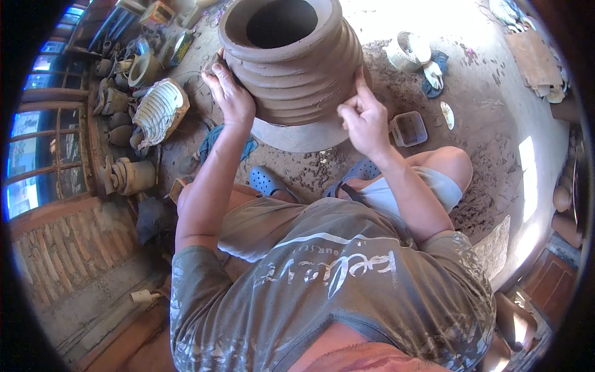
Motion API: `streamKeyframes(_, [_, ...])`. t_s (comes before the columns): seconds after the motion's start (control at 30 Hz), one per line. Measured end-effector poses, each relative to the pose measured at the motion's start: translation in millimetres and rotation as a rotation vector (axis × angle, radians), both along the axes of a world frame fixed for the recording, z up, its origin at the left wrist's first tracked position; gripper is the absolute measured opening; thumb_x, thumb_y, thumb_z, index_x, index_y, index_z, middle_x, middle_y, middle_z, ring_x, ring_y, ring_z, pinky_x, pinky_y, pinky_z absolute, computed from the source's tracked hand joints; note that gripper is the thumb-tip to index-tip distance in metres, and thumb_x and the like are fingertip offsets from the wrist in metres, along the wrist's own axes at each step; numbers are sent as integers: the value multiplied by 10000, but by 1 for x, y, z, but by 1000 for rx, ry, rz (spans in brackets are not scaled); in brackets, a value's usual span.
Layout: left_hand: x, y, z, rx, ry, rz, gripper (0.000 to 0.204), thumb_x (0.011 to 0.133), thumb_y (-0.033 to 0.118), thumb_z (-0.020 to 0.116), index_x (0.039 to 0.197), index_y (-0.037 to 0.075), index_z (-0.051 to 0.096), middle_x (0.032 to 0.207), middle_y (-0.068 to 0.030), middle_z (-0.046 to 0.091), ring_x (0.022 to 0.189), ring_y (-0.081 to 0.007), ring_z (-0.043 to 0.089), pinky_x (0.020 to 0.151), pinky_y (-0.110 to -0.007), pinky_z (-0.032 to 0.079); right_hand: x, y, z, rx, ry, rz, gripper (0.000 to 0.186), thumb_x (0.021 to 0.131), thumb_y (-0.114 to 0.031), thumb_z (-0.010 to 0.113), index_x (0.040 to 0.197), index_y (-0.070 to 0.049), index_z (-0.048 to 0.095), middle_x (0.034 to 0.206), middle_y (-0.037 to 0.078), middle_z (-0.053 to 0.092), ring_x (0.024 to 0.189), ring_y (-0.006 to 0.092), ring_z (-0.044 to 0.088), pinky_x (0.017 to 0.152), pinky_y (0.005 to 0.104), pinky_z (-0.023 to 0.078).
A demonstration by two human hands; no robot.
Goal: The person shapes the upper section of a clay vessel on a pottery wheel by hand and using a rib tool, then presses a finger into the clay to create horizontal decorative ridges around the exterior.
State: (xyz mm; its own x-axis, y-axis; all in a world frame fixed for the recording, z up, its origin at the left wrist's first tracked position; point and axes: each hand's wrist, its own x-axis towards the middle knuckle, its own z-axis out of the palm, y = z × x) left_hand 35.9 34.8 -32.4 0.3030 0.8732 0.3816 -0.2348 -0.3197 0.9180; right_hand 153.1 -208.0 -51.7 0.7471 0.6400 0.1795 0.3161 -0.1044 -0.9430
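A large grey-brown clay pot (294, 87) with ridged walls and a wide round mouth stands on a pale round wheel or board (297, 137) in front of me. Against the pot's left wall rests my left hand (232, 96), open, its fingers reaching up along the side and partly hidden at the tips. On the other side, my right hand (367, 121) touches the wall with its index finger stretched upward. The thumb stands apart from that finger, and the remaining fingers curl inward. I see no tool in either hand.
Right of the pot are a clear plastic tub (409, 129), a clay-smeared bucket (408, 51) and a dark cloth (437, 71). A ribbed pale piece (161, 111) and several pots line the left. A blue cloth (232, 144) lies near my clogs. Clay scraps litter the floor.
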Motion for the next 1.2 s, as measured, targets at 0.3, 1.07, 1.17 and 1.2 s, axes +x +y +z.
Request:
streamKeyframes(0.3, [-7,-29,-11,-9,38,58,471,1192,354,383,1486,-13,358,1498,-196,478,1404,-263,467,1216,-432,324,-84,7,-12,4,-160,60,994,918,2,656,1722,-16,71,722,102,735,616,199,728,663,328,596])
streamKeyframes(1.07, [-72,-42,55,172,229,-385,408,1136,338,565,1306,-31,604,1217,-114,700,1106,-215,639,1025,-351,483,-60,-12,46,206,-574,54,459,926,-182,813,1335,4,719,1034,128,756,885,302,741,805,399,606])
streamKeyframes(1.17, [-81,-66,76,145,572,-925,358,1108,310,629,1144,-40,697,1063,-68,699,988,-156,631,886,-331,515,-48,-21,64,225,-705,212,528,900,-199,826,1355,28,686,1076,116,705,960,294,694,820,392,601])
streamKeyframes(1.2, [-78,-84,73,0,562,-978,453,1128,385,587,1165,-49,708,1035,-69,692,945,-158,628,858,-338,530,-44,-21,66,239,-765,289,527,900,-209,826,1344,36,685,1064,110,696,959,292,687,809,389,608])
